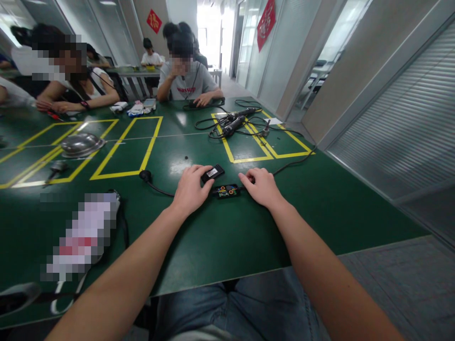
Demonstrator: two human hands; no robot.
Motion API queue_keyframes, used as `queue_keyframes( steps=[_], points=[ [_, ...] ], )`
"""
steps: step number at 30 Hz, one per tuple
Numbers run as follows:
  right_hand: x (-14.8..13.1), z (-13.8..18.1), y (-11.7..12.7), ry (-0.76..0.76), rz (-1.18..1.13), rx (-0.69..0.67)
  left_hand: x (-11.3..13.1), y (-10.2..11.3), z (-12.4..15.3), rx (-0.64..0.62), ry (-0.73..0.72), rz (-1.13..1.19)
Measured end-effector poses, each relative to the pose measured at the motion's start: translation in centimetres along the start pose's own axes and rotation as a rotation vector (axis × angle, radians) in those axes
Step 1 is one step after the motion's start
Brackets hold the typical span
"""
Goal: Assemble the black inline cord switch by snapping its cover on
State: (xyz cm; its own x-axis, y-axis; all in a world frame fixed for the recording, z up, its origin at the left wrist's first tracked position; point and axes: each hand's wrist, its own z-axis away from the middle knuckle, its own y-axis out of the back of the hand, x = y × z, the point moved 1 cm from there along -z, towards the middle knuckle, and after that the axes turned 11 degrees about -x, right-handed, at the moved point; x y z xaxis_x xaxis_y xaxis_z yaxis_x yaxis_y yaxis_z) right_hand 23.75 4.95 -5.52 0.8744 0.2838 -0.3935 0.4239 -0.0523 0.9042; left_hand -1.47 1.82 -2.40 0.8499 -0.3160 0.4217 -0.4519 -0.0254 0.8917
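My left hand (191, 189) is closed on a black casing cover (213, 173) with a white label, held between thumb and fingers just above the table. Below it lies the open lower half of the small black casing (227, 191), its circuit board and two copper-coloured ring coils facing up. A black cable with a round plug (145, 175) runs under my left hand toward the casing. At the casing's right end my right hand (262, 186) is curled over the black cable (295, 163), which comes out beyond the knuckles; its fingertips are partly hidden.
Two black electric screwdrivers (233, 126) with looping cords lie ahead. A metal bowl (82, 144) and a dark metal tool (57, 166) lie left. A blurred-out item with a strap (85, 232) is near my left forearm. Yellow tape (156, 137) marks the green table. Several people sit beyond.
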Motion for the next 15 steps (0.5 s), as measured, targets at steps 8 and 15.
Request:
queue_keyframes(
  steps=[8,15],
  points=[
    [-0.4,0.1,0.0,-0.001,0.002,-0.007,1.6,-1.0,1.0,-0.204,-0.396,-0.027],
    [-0.6,0.2,-0.1,-0.035,0.017,-0.021,1.4,-1.0,0.7,-0.237,-0.377,-0.048]
  ],
)
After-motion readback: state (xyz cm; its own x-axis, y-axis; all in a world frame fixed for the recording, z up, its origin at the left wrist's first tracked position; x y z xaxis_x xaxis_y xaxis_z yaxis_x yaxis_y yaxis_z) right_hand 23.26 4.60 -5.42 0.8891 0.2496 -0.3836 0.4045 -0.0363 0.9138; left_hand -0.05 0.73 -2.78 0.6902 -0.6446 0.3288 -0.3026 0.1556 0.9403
